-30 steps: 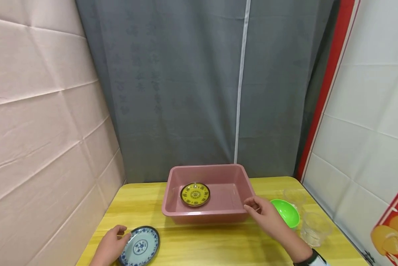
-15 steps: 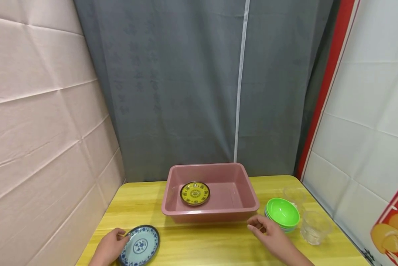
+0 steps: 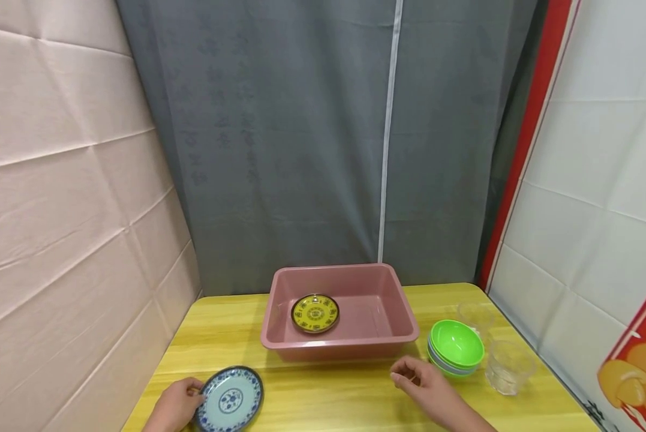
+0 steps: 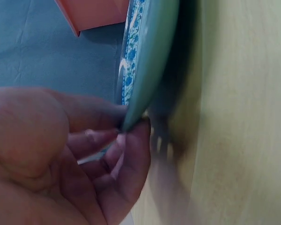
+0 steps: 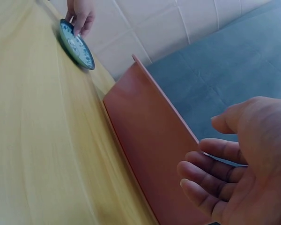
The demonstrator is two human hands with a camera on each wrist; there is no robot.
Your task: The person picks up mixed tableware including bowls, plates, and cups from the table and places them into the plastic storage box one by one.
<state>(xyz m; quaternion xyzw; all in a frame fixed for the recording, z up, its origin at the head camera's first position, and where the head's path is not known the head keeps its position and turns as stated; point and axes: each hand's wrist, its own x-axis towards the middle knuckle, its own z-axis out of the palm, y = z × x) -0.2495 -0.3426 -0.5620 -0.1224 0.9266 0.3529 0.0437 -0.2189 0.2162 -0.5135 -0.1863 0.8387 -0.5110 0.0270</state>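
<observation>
My left hand [image 3: 176,403] pinches the left edge of a blue-and-white patterned plate [image 3: 230,398] at the table's front left. In the left wrist view the thumb lies on the plate's [image 4: 152,61] upper side and the fingers beneath its rim, with that edge raised off the wood. My right hand [image 3: 427,387] hovers in front of the pink basin [image 3: 339,353], fingers loosely curved around nothing. Inside the basin, toward its left, lies a yellow plate [image 3: 315,314] with a dark rim. In the right wrist view the right hand [image 5: 243,164] overlaps the basin's side.
A stack of bowls, green on top [image 3: 456,344], stands right of the basin. Beside it are a clear glass [image 3: 508,367] and another clear glass [image 3: 475,317] farther back. A grey curtain [image 3: 279,150] closes off the back, with cloth walls on both sides.
My right hand has drawn back from the basin's right front corner toward the table's front, uncovering the bowls. The left hand's plate has shifted slightly right.
</observation>
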